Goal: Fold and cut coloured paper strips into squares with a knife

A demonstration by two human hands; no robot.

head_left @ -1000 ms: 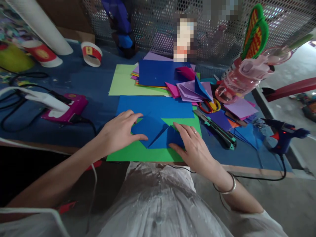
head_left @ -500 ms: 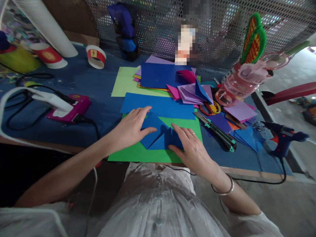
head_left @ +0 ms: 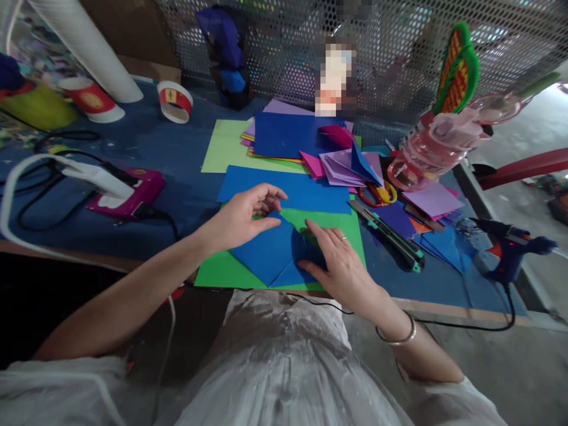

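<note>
A folded piece of blue paper (head_left: 266, 251) lies on a green sheet (head_left: 215, 273) at the table's front edge, one of its corners pointing towards me. Over its upper left side is my left hand (head_left: 246, 216), with the fingers loosely curled and the thumb apart from them. My right hand (head_left: 341, 260) rests at the paper's right side, fingers spread away from the thumb. Whether either hand presses on the paper is hard to tell. Just behind lies a flat blue sheet (head_left: 293, 192), overlapping the green one.
To the right are a utility knife (head_left: 390, 236), scissors (head_left: 379, 194), a hot glue gun (head_left: 510, 242) and a pink bottle (head_left: 426, 148). Stacked coloured paper (head_left: 284, 133) lies at the back. A magenta power strip (head_left: 133, 195) with cables sits left, near paper cups (head_left: 174, 102).
The folded blue paper has turned and shifted left and towards me. My left hand's fingers have curled more, while my right hand has barely moved.
</note>
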